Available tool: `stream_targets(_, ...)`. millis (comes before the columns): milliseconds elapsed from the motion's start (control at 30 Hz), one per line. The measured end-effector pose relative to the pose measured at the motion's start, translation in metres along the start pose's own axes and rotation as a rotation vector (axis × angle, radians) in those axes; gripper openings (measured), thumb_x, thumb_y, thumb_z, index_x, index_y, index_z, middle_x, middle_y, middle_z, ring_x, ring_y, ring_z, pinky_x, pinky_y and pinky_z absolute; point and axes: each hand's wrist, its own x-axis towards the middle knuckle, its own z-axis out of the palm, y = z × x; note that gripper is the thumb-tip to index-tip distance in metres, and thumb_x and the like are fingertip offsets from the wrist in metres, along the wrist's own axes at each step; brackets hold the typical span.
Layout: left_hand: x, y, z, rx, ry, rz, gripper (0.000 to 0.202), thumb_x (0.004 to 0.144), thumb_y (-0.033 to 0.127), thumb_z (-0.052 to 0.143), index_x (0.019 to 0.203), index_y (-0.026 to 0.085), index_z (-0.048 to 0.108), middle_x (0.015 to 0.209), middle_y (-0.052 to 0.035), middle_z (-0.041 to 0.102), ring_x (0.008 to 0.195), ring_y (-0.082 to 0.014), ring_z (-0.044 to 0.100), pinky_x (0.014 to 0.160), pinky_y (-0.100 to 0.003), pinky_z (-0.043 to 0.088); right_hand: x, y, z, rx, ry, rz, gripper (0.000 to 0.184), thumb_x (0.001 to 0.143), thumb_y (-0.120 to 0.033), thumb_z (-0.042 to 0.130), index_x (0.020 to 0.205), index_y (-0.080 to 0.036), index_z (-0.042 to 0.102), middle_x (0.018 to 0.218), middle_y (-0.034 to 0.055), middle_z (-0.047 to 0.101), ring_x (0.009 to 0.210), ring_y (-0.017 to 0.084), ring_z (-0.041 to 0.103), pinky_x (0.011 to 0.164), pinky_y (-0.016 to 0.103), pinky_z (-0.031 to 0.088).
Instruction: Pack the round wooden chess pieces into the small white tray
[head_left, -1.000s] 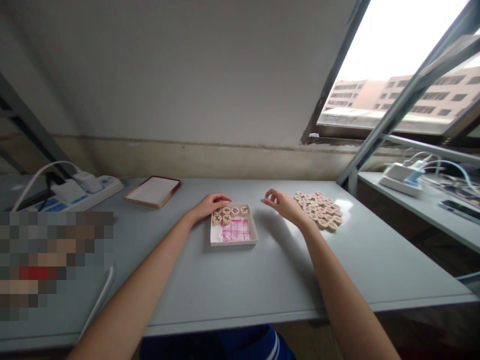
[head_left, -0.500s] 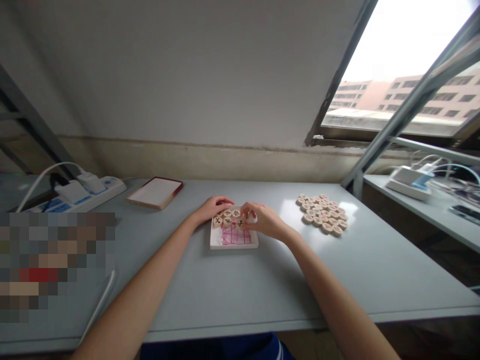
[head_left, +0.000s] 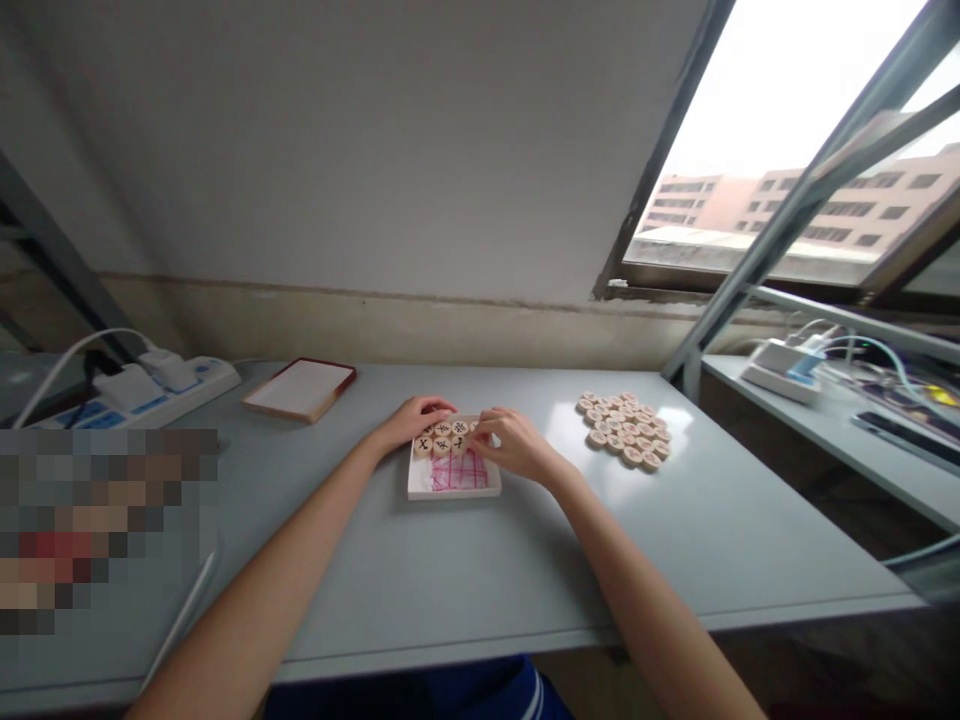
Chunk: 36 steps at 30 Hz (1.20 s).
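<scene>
A shallow white box [head_left: 454,494] lies on the desk in front of me, with a sheet printed with pink lines [head_left: 459,473] in its near half. Two rows of round wooden Chinese chess pieces [head_left: 442,445] with black characters fill its far half. At the far left corner, my left hand [head_left: 414,422] is closed around the box's edge, its fingers curled over the back pieces. My right hand [head_left: 508,440] reaches in from the right, thumb and fingertips pinching a Chinese chess piece [head_left: 460,445] in the nearer row. Those fingers partly cover the pieces on the right.
Several loose pieces with reddish characters [head_left: 626,430] lie grouped on the desk [head_left: 420,580] to the right. A box lid [head_left: 301,388] sits back left, near a power strip [head_left: 150,390] with plugs. A metal frame post [head_left: 690,370] stands at the back right; a blurred patch covers the left.
My right hand has moved its piece leftward in the nearer row, against the piece beside it. My left hand stays at the box corner. The whole view has shifted slightly.
</scene>
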Motion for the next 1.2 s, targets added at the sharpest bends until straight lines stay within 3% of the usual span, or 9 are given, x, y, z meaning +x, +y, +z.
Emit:
stream_targets(100, -0.001, -0.001, 0.0, -0.017, 0.011, 0.011, 0.036, 0.072, 0.039, 0.051, 0.095, 0.012, 0.061, 0.094, -0.0071, 0.063, 0.084, -0.0178, 0.057, 0.074, -0.027, 0.044, -0.002, 0.004, -0.012, -0.065, 0.058, 0.049, 0.025, 0.085, -0.032, 0.044, 0.074, -0.019, 0.062, 0.072, 0.0028, 0.058, 0.07, 0.013, 0.048, 0.064, 0.024, 0.035)
stream_targets(167, -0.003, 0.0, 0.0, -0.019, 0.013, 0.023, 0.039, 0.072, 0.04, 0.051, 0.099, 0.012, 0.06, 0.094, -0.007, 0.062, 0.082, -0.0173, 0.056, 0.071, -0.026, 0.044, -0.006, 0.01, -0.026, -0.174, 0.172, 0.12, 0.024, 0.086, -0.032, 0.043, 0.077, -0.019, 0.061, 0.079, 0.0046, 0.058, 0.077, 0.016, 0.049, 0.068, 0.026, 0.035)
stream_targets(300, -0.006, 0.004, 0.0, -0.005, 0.012, 0.013, 0.04, 0.072, 0.04, 0.051, 0.102, 0.013, 0.058, 0.094, -0.0071, 0.062, 0.081, -0.0171, 0.056, 0.069, -0.026, 0.044, -0.024, 0.031, -0.055, -0.442, 0.353, 0.433, 0.026, 0.086, -0.034, 0.039, 0.086, -0.02, 0.061, 0.092, 0.008, 0.058, 0.09, 0.021, 0.048, 0.075, 0.031, 0.035)
stream_targets(400, -0.006, 0.007, 0.001, 0.022, 0.013, 0.003, 0.04, 0.072, 0.039, 0.052, 0.101, 0.013, 0.058, 0.095, -0.0078, 0.061, 0.084, -0.018, 0.056, 0.072, -0.027, 0.044, -0.045, 0.05, -0.064, -0.528, 0.136, 0.772, 0.025, 0.08, -0.04, 0.047, 0.083, -0.02, 0.062, 0.085, 0.0093, 0.06, 0.087, 0.023, 0.051, 0.071, 0.033, 0.035)
stream_targets(500, -0.005, 0.005, 0.002, 0.038, 0.009, -0.001, 0.038, 0.072, 0.038, 0.053, 0.1, 0.014, 0.059, 0.096, -0.0075, 0.062, 0.086, -0.0185, 0.056, 0.073, -0.027, 0.044, -0.061, 0.062, -0.063, -0.569, -0.127, 0.893, 0.025, 0.067, -0.038, 0.063, 0.085, -0.022, 0.064, 0.091, 0.0104, 0.061, 0.095, 0.027, 0.05, 0.076, 0.038, 0.033)
stream_targets(633, -0.003, 0.001, 0.002, 0.066, 0.021, 0.001, 0.035, 0.071, 0.036, 0.053, 0.097, 0.014, 0.061, 0.095, -0.0071, 0.063, 0.085, -0.0185, 0.057, 0.073, -0.027, 0.044, -0.065, 0.064, -0.059, -0.584, -0.185, 0.883, 0.013, 0.064, -0.027, 0.064, 0.076, -0.022, 0.067, 0.091, 0.0102, 0.062, 0.096, 0.028, 0.051, 0.077, 0.039, 0.032)
stream_targets(867, -0.003, 0.001, 0.003, 0.069, 0.03, 0.004, 0.034, 0.071, 0.036, 0.053, 0.095, 0.015, 0.062, 0.093, -0.0064, 0.064, 0.083, -0.0182, 0.057, 0.073, -0.027, 0.044, -0.064, 0.072, -0.059, -0.385, -0.173, 0.843, 0.006, 0.064, -0.024, 0.063, 0.069, -0.022, 0.067, 0.073, 0.0055, 0.063, 0.071, 0.021, 0.057, 0.066, 0.031, 0.036)
stream_targets(1067, -0.003, 0.0, 0.004, 0.102, 0.06, 0.011, 0.041, 0.071, 0.042, 0.052, 0.102, 0.016, 0.059, 0.093, -0.006, 0.061, 0.081, -0.0173, 0.056, 0.071, -0.026, 0.044, -0.04, 0.055, -0.051, -0.011, 0.078, 0.446, 0.018, 0.074, -0.037, 0.059, 0.079, -0.021, 0.065, 0.081, 0.003, 0.06, 0.067, 0.013, 0.054, 0.065, 0.024, 0.039)
stream_targets(1200, -0.007, 0.013, 0.005, 0.188, 0.054, 0.011, 0.049, 0.069, 0.046, 0.054, 0.111, 0.02, 0.054, 0.095, -0.0053, 0.06, 0.083, -0.0178, 0.056, 0.072, -0.026, 0.043, -0.019, 0.024, -0.037, 0.101, 0.021, 0.218, 0.021, 0.072, -0.037, 0.062, 0.088, -0.024, 0.064, 0.084, 0.0017, 0.057, 0.069, 0.011, 0.052, 0.065, 0.023, 0.039)
